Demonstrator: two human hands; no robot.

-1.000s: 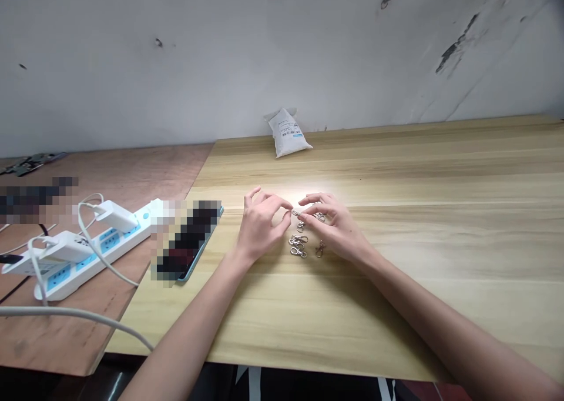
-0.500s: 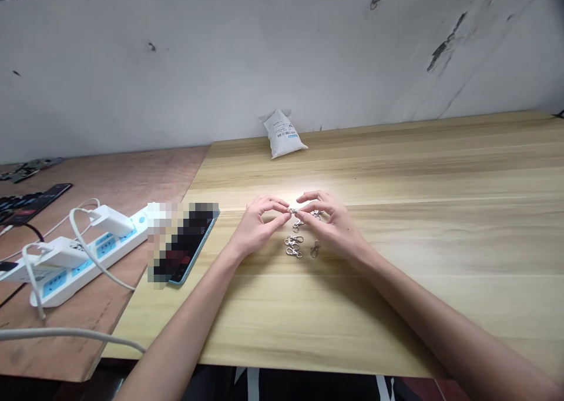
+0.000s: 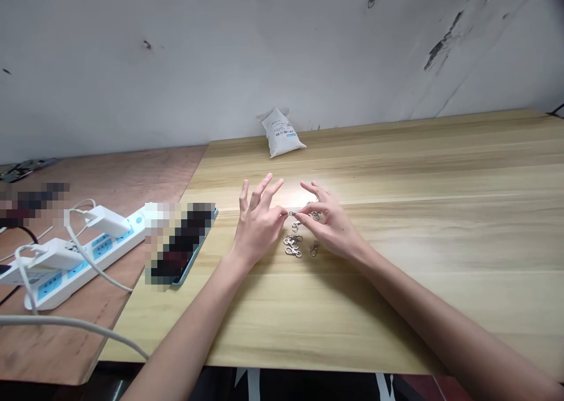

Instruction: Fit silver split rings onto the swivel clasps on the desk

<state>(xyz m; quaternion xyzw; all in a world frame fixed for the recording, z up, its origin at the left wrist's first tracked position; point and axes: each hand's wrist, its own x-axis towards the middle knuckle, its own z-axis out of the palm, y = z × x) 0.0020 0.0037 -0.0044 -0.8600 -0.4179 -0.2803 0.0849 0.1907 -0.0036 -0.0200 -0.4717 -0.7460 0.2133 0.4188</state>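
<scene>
A small silver swivel clasp is held up between my two hands over the table. My right hand pinches its right end between thumb and index finger. On the other side, my left hand has thumb and index finger closed at the clasp's left end, while its other fingers are raised and spread. Below lie several silver clasps in a loose pile. One clasp sits apart to the right, and another clasp is just under my fingertips. More metal pieces are partly hidden behind my right hand.
A white plastic package stands at the back against the wall. To the left is a phone, partly pixelated. Further left, a white power strip with plugged-in chargers and cables rests on a brownish board.
My left hand has turned: its middle, ring and little fingers have lifted and spread, with thumb and index finger pinched together at the clasp. My right hand keeps hold of it nearly in place.
</scene>
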